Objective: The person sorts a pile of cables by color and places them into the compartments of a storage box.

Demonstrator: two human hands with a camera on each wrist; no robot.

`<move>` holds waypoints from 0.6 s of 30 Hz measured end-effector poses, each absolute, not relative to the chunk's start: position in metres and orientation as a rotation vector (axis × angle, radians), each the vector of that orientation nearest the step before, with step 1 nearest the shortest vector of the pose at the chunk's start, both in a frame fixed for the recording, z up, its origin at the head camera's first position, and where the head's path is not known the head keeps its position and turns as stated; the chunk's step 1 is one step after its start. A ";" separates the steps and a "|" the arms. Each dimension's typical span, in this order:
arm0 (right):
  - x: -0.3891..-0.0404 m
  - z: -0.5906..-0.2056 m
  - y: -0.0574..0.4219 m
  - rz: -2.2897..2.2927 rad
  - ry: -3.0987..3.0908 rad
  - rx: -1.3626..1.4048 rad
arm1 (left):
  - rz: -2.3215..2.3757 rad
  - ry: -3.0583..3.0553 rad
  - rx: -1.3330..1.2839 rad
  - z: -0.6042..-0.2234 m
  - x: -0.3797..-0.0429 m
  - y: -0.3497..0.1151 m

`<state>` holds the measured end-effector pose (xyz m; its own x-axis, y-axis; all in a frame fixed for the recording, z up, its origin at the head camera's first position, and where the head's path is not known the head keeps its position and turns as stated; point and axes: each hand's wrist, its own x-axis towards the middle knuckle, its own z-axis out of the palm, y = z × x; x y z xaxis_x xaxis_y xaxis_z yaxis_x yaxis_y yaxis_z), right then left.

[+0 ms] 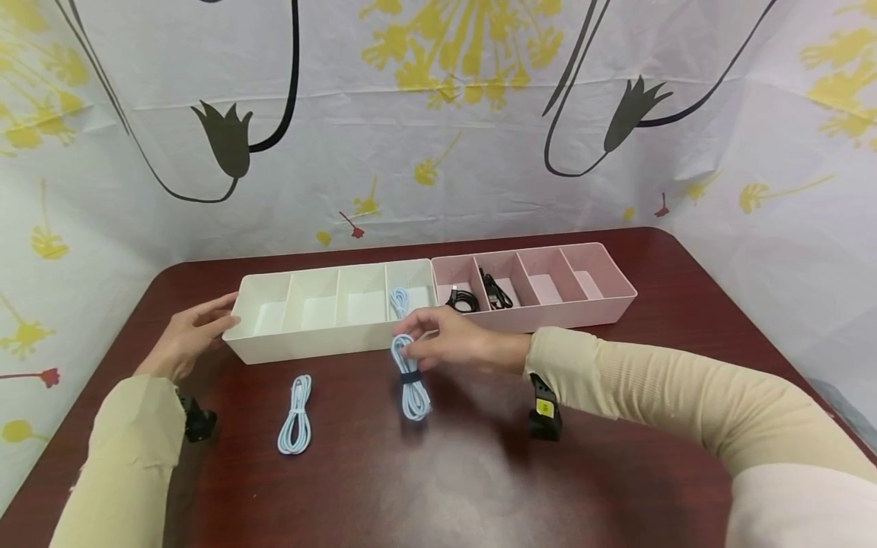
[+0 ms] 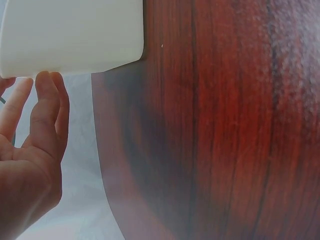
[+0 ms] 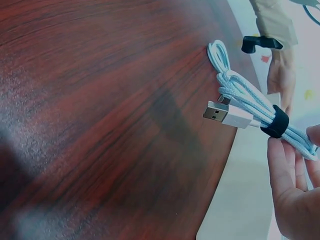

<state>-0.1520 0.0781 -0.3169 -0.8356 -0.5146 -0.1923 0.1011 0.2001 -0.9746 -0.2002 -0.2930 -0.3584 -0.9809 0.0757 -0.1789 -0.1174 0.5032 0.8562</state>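
My right hand (image 1: 445, 339) pinches the upper end of a coiled light-blue USB cable (image 1: 412, 392), which hangs in front of the white divided box (image 1: 308, 344). A black strap (image 3: 276, 121) binds that coil, and its metal USB plug (image 3: 216, 111) sticks out beside the loops. At the box's left end, the fingertips of my left hand (image 1: 188, 335) touch the end wall, fingers extended. Another light-blue coiled cable (image 1: 296, 415) lies on the table to the left, and one more light-blue cable (image 1: 400, 302) sits in the white box's rightmost compartment.
A pink divided box (image 1: 582, 310) adjoins the white one on the right. Black cables (image 1: 463, 299) lie in its two leftmost compartments. Both boxes stand toward the back of the dark red wooden table (image 1: 452, 495), with a patterned cloth (image 1: 438, 205) hanging behind.
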 end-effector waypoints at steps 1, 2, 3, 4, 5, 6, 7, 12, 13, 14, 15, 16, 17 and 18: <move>-0.152 -0.316 0.079 -1.676 2.003 -0.384 | 1.477 2.549 -0.035 -0.359 -0.200 -0.293; -0.153 -0.315 0.079 -1.667 2.016 -0.394 | 1.480 2.546 -0.031 -0.359 -0.200 -0.293; -0.154 -0.315 0.080 -1.662 2.024 -0.399 | 1.482 2.545 -0.027 -0.359 -0.200 -0.293; -0.154 -0.314 0.080 -1.658 2.032 -0.407 | 1.481 2.547 -0.024 -0.359 -0.200 -0.293; -0.155 -0.313 0.081 -1.654 2.039 -0.414 | 1.481 2.548 -0.023 -0.359 -0.200 -0.293; -0.156 -0.312 0.081 -1.650 2.043 -0.421 | 1.482 2.547 -0.022 -0.359 -0.200 -0.293; -0.157 -0.311 0.081 -1.648 2.043 -0.422 | 1.481 2.548 -0.020 -0.359 -0.200 -0.293; -0.163 -0.305 0.080 -1.637 2.055 -0.405 | 1.476 2.547 -0.018 -0.360 -0.199 -0.293; -0.164 -0.304 0.080 -1.638 2.058 -0.400 | 1.478 2.545 -0.020 -0.360 -0.199 -0.293; -0.165 -0.303 0.080 -1.637 2.064 -0.400 | 1.479 2.546 -0.021 -0.360 -0.199 -0.293; -0.167 -0.302 0.080 -1.637 2.068 -0.403 | 1.480 2.547 -0.023 -0.360 -0.199 -0.293; -0.168 -0.301 0.080 -1.637 2.076 -0.401 | 1.483 2.548 -0.024 -0.360 -0.200 -0.293; -0.168 -0.301 0.081 -1.636 2.080 -0.399 | 1.485 2.548 -0.024 -0.359 -0.200 -0.292; -0.169 -0.300 0.081 -1.638 2.081 -0.391 | 1.485 2.548 -0.021 -0.359 -0.200 -0.292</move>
<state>-0.1693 0.0811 -0.3002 -0.8533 -0.4897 -0.1791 0.0590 0.2506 -0.9663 -0.2000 -0.2916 -0.3591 -0.9814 0.0844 -0.1724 -0.1084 0.4976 0.8606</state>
